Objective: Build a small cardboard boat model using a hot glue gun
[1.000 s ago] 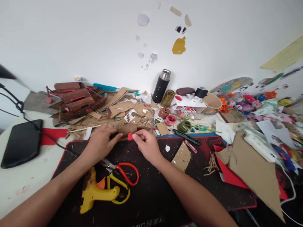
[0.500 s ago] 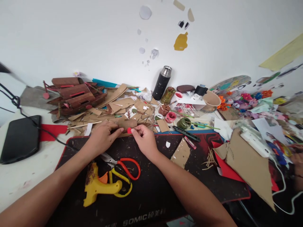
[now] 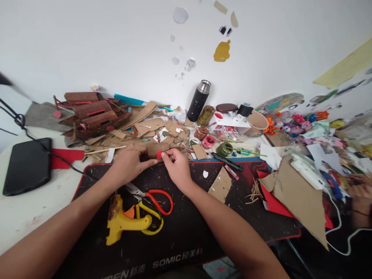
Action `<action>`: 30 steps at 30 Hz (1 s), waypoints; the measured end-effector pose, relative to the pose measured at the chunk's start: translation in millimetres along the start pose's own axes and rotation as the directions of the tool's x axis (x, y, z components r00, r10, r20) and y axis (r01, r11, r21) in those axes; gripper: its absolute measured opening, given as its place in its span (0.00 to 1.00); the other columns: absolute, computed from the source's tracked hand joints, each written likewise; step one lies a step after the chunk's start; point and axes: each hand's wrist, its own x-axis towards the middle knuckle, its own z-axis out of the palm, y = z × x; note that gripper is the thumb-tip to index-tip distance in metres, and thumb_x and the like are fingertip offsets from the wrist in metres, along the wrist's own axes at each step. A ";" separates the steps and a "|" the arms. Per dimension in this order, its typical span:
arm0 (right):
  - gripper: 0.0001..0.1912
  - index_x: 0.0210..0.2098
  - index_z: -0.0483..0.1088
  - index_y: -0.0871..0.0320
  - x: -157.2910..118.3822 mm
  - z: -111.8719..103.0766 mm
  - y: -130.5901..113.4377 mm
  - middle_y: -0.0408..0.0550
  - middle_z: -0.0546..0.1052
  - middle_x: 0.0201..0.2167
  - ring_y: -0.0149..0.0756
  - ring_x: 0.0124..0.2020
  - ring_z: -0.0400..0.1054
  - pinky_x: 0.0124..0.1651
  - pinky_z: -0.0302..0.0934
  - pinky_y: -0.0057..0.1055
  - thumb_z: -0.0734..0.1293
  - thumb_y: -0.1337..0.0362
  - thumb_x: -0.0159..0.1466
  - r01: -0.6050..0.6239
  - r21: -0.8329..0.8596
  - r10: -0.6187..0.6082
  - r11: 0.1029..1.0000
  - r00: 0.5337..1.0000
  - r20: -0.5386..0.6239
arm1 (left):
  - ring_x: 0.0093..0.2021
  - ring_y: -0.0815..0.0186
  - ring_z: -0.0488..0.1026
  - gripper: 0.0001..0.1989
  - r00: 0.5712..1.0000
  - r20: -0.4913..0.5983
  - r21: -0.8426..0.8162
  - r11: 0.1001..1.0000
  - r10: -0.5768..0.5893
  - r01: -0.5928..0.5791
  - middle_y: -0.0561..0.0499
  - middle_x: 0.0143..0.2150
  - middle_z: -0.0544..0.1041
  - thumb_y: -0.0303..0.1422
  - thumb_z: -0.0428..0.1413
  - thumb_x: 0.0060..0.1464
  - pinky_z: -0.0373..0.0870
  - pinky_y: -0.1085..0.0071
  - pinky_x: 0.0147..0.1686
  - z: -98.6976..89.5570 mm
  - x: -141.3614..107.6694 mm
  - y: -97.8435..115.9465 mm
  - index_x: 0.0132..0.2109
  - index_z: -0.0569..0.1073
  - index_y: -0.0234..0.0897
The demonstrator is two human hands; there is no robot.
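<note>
A brown cardboard piece with a curved top (image 3: 157, 148) lies at the far edge of the black mat. My left hand (image 3: 130, 163) is closed on its left end, the thumb pointing right. Between thumb and finger my right hand (image 3: 176, 166) pinches a small red piece (image 3: 159, 155), which is against the front of the brown piece. Nearer to me on the mat lie red-handled scissors (image 3: 159, 201), yellow-handled scissors (image 3: 151, 219) and a yellow glue gun (image 3: 124, 223).
Behind my hands are cardboard scraps (image 3: 148, 126), brown model boats (image 3: 95, 112), a black flask (image 3: 199, 100) and paint jars (image 3: 224, 148). A black tablet (image 3: 27, 166) lies left. Large cardboard (image 3: 299, 197) lies right, near another person's hand (image 3: 360, 193).
The view has shifted slightly. The red piece has turned a little in my right hand, and more of the brown piece shows beside my left hand. Another person's hand shows more at the right.
</note>
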 end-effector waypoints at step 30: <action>0.17 0.41 0.81 0.56 -7.9 -5.3 1.3 0.45 0.79 0.28 0.40 0.32 0.73 0.33 0.63 0.31 0.66 0.51 0.72 0.025 0.124 -0.025 0.992 1.000 0.003 | 0.38 0.49 0.80 0.25 0.989 -0.071 0.198 0.969 -0.133 0.144 0.42 0.31 0.82 0.56 0.49 0.65 0.65 0.61 0.37 6.9 0.8 18.4 0.30 0.71 0.43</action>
